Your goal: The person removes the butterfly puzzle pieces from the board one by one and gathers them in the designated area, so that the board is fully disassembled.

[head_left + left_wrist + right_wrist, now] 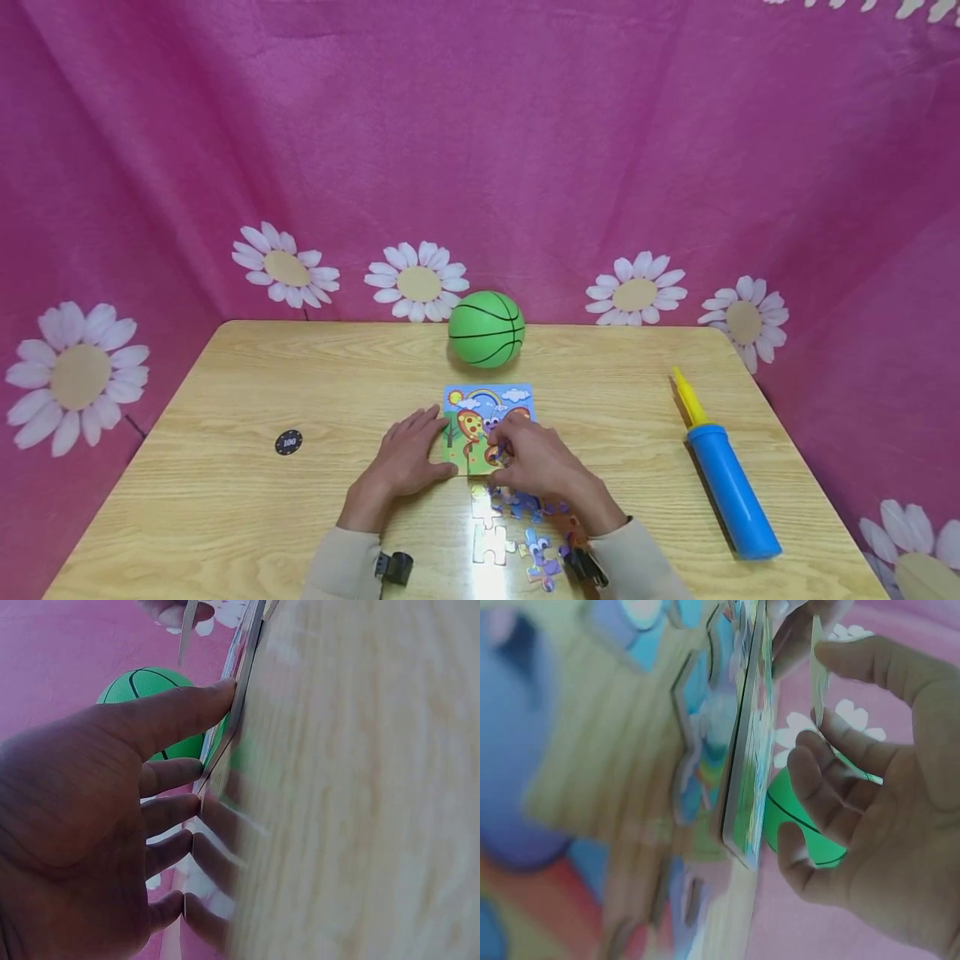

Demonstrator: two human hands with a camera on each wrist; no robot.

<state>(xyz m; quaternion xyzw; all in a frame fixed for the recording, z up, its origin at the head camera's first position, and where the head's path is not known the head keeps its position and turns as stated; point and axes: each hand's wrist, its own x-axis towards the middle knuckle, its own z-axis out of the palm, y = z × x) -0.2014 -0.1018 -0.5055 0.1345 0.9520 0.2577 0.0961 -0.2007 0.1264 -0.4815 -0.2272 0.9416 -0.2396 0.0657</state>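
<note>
A picture puzzle board with a butterfly, a rainbow and a tree lies on the wooden table. My left hand rests at its left side, with the thumb and fingertips against the board's edge and the tabletop. Over the lower right of the board is my right hand. It pinches a thin puzzle piece between thumb and index finger, held on edge above the board, while the other fingers curl loosely. The hand hides part of the picture. Loose puzzle pieces lie in front of the board.
A green ball sits behind the board. To the right lies a blue hand pump with a yellow nozzle. A black chip marked 100 is at the left. A pink flowered cloth hangs behind the table.
</note>
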